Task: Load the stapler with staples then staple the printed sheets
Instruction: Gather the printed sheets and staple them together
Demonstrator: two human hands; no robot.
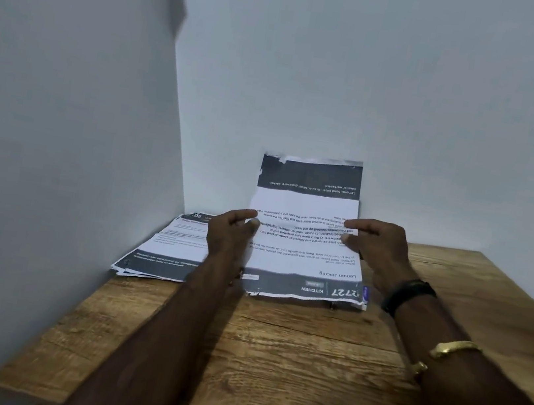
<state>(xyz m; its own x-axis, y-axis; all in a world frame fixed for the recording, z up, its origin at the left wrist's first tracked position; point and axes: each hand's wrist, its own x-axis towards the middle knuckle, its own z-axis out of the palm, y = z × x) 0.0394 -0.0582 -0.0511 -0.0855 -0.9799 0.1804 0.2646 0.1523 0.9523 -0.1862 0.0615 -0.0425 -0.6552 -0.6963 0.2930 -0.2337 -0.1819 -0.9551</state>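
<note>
While left hand (231,231) and right hand (378,245) pinch sheets (306,205), centre frame: squaring step, likely; next, find and load unseen stapler.

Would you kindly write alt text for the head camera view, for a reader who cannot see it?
A person's left hand and right hand pinch the side edges of printed sheets on a wooden table, the far end curling up against a wall. A second pile lies to their left.

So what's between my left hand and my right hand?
In the head view, the white printed sheet with dark bands spans the gap between left hand and right hand.
</note>
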